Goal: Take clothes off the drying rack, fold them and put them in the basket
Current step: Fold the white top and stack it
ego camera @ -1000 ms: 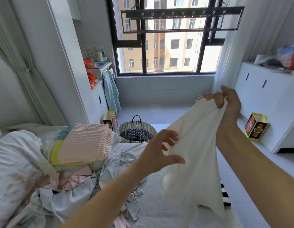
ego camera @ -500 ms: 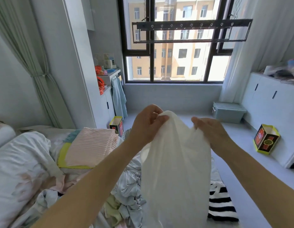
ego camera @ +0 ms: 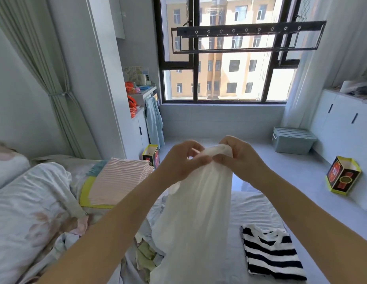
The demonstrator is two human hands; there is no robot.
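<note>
The left hand (ego camera: pixel 181 160) and right hand (ego camera: pixel 241 158) meet, both pinching the bunched top of a sheer white cloth garment (ego camera: pixel 199 218). It hangs over the bed, its shape unclear and its lower end cut off. Right of the garment lies a folded black-and-white striped top (ego camera: pixel 270 255).

Materials log, for you to check against the bench.

- White garment (ego camera: pixel 199 212): thin cloth, matt. Light passes through it and it hangs in soft folds.
- Striped top (ego camera: pixel 270 255): knit cloth in black and white, matt.
- Pink blanket (ego camera: pixel 117 181): ribbed cloth with a ridged surface and a smoother yellow cloth border.
- Bedsheet (ego camera: pixel 254 208): pale cloth, creased, no sheen.
- Drying rack (ego camera: pixel 248 37): dark bars, probably painted metal. It is backlit by the window, so treat the finish as unconfirmed.
- Storage box (ego camera: pixel 293 140): pale blue plastic, smooth, with a slatted lid.
- Carton (ego camera: pixel 342 175): printed card, slightly glossy.
- Floor (ego camera: pixel 301 167): smooth, with a faint sheen.
</note>
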